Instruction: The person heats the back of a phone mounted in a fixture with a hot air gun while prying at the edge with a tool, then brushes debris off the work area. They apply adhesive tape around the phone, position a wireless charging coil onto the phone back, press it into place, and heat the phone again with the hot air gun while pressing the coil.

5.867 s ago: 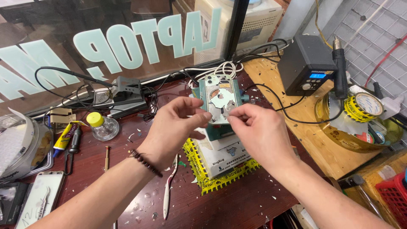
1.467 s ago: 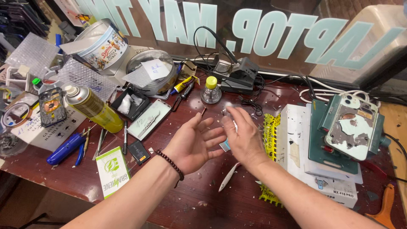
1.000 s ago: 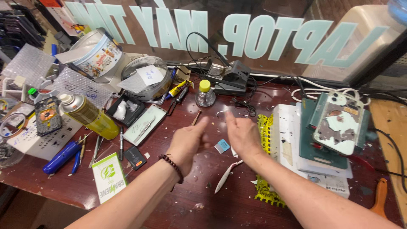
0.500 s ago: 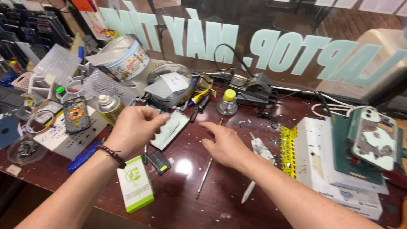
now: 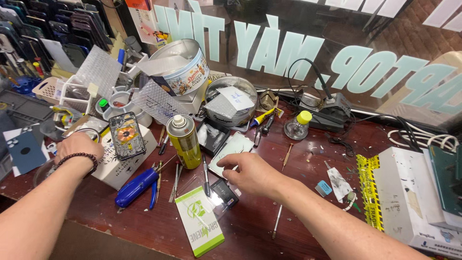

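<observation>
One yellow spray can (image 5: 184,141) stands at 11 o'clock from the right hand (image 5: 252,174), whose fingers rest unclenched on one flat pale panel (image 5: 231,149); left hand's (image 5: 77,146) grip cannot be told.

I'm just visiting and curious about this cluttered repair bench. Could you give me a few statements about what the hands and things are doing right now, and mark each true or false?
1. The right hand reaches over a small black part on the bench. True.
2. The left hand grips the yellow spray can. False: the can stands upright by itself, apart from it.
3. The left wrist wears a dark bead bracelet. True.
4. The blue-handled pliers are in the right hand. False: they lie on the bench.
</observation>
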Action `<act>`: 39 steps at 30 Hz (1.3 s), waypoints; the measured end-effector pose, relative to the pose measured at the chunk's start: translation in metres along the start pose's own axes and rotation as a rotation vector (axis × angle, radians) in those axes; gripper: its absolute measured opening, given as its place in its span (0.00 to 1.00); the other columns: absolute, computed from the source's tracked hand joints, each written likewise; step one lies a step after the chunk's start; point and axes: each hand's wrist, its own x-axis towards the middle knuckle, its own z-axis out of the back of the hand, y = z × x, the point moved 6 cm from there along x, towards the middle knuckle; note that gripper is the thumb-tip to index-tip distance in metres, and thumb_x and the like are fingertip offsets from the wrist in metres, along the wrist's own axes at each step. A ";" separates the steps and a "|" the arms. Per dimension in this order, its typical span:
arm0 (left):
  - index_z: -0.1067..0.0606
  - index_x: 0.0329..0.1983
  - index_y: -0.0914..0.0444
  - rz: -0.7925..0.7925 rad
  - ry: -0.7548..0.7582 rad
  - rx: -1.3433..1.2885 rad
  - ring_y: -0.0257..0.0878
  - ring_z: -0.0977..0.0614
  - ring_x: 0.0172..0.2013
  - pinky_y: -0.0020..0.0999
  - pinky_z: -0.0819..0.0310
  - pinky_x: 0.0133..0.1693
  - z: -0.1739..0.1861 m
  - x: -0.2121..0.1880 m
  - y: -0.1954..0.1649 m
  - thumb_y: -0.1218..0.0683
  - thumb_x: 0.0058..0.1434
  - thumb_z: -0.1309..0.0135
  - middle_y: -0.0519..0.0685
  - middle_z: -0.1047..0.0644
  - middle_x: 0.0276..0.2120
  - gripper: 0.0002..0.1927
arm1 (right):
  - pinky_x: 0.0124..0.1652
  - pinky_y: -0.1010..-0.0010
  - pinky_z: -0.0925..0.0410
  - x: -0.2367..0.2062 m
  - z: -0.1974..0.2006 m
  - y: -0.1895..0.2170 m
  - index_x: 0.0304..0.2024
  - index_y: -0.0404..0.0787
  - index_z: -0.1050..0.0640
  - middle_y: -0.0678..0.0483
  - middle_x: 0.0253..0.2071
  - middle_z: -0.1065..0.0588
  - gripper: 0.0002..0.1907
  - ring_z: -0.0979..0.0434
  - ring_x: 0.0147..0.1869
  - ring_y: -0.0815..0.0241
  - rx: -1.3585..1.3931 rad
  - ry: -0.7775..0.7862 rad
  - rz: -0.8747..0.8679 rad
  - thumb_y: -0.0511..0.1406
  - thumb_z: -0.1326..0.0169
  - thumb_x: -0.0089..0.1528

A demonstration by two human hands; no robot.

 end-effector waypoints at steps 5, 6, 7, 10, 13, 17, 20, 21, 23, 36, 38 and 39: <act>0.14 0.46 0.63 -0.125 -0.054 0.193 0.54 0.23 0.60 0.50 0.30 0.57 -0.005 0.008 0.004 0.49 0.61 0.43 0.58 0.16 0.50 0.17 | 0.49 0.68 0.26 -0.001 0.008 -0.001 0.55 0.41 0.20 0.48 0.46 0.18 0.19 0.16 0.47 0.58 -0.045 -0.025 -0.037 0.36 0.45 0.61; 0.14 0.44 0.63 -0.120 -0.091 0.200 0.54 0.22 0.58 0.51 0.32 0.58 0.001 0.010 0.003 0.49 0.61 0.44 0.58 0.16 0.48 0.16 | 0.48 0.68 0.25 -0.003 0.011 -0.003 0.55 0.41 0.20 0.48 0.45 0.17 0.19 0.16 0.47 0.58 -0.036 -0.044 -0.067 0.36 0.45 0.61; 0.14 0.42 0.63 -0.118 -0.129 0.206 0.54 0.22 0.57 0.52 0.33 0.58 0.011 0.013 0.000 0.49 0.61 0.45 0.58 0.16 0.46 0.16 | 0.47 0.68 0.25 -0.006 0.015 -0.005 0.54 0.42 0.20 0.48 0.44 0.17 0.19 0.15 0.46 0.58 -0.027 -0.065 -0.098 0.36 0.45 0.61; 0.15 0.42 0.64 -0.270 -0.277 -0.169 0.59 0.18 0.44 0.54 0.26 0.50 0.069 0.008 -0.014 0.49 0.65 0.45 0.64 0.17 0.40 0.15 | 0.45 0.67 0.25 -0.020 0.036 -0.007 0.54 0.43 0.19 0.48 0.41 0.16 0.19 0.16 0.43 0.58 -0.059 -0.175 -0.148 0.37 0.44 0.60; 0.20 0.39 0.71 -0.253 -0.036 -0.820 0.47 0.19 0.32 0.49 0.25 0.34 0.117 -0.004 -0.055 0.52 0.67 0.44 0.61 0.19 0.36 0.15 | 0.44 0.71 0.25 -0.038 0.062 0.005 0.54 0.42 0.20 0.52 0.43 0.16 0.19 0.16 0.45 0.64 0.025 -0.302 -0.019 0.37 0.43 0.61; 0.27 0.33 0.64 -0.316 0.755 -1.280 0.35 0.22 0.25 0.33 0.26 0.34 0.127 -0.088 -0.152 0.55 0.61 0.47 0.48 0.25 0.29 0.07 | 0.30 0.75 0.29 -0.072 0.097 0.012 0.59 0.46 0.21 0.57 0.35 0.19 0.20 0.23 0.32 0.70 0.271 -0.466 -0.013 0.39 0.46 0.64; 0.27 0.28 0.64 -0.323 1.212 -1.274 0.38 0.24 0.22 0.36 0.26 0.31 0.092 -0.193 -0.228 0.55 0.58 0.46 0.48 0.25 0.24 0.08 | 0.28 0.80 0.35 -0.108 0.120 0.017 0.70 0.52 0.26 0.62 0.31 0.28 0.23 0.32 0.30 0.75 0.390 -0.458 0.133 0.42 0.50 0.71; 0.26 0.27 0.63 -0.315 1.361 -1.258 0.38 0.24 0.20 0.36 0.28 0.29 0.080 -0.228 -0.252 0.54 0.58 0.47 0.47 0.24 0.22 0.08 | 0.27 0.80 0.35 -0.120 0.125 0.010 0.67 0.51 0.25 0.62 0.30 0.28 0.22 0.31 0.29 0.75 0.424 -0.433 0.101 0.43 0.50 0.70; 0.25 0.30 0.62 -0.332 1.498 -1.207 0.36 0.24 0.22 0.33 0.28 0.31 0.066 -0.283 -0.294 0.54 0.62 0.50 0.45 0.24 0.23 0.08 | 0.24 0.81 0.36 -0.145 0.138 -0.011 0.62 0.50 0.22 0.62 0.27 0.28 0.21 0.29 0.26 0.75 0.493 -0.375 0.038 0.44 0.52 0.68; 0.23 0.51 0.69 -0.508 1.567 -1.260 0.38 0.17 0.42 0.35 0.23 0.49 0.061 -0.480 -0.441 0.61 0.65 0.50 0.50 0.18 0.38 0.13 | 0.21 0.77 0.39 -0.299 0.236 -0.183 0.49 0.43 0.22 0.61 0.27 0.24 0.17 0.32 0.21 0.71 0.944 -0.596 -0.207 0.44 0.55 0.67; 0.24 0.54 0.68 -0.535 1.560 -1.275 0.37 0.18 0.43 0.34 0.24 0.50 0.058 -0.497 -0.454 0.61 0.64 0.50 0.50 0.17 0.39 0.16 | 0.24 0.76 0.33 -0.315 0.251 -0.191 0.51 0.48 0.21 0.61 0.28 0.22 0.15 0.26 0.23 0.71 0.818 -0.668 -0.260 0.41 0.53 0.64; 0.24 0.56 0.69 -0.557 1.527 -1.268 0.37 0.17 0.44 0.33 0.24 0.50 0.057 -0.502 -0.460 0.61 0.64 0.49 0.51 0.17 0.40 0.17 | 0.25 0.76 0.33 -0.324 0.264 -0.190 0.48 0.44 0.20 0.59 0.27 0.23 0.13 0.27 0.24 0.71 0.715 -0.740 -0.216 0.39 0.49 0.65</act>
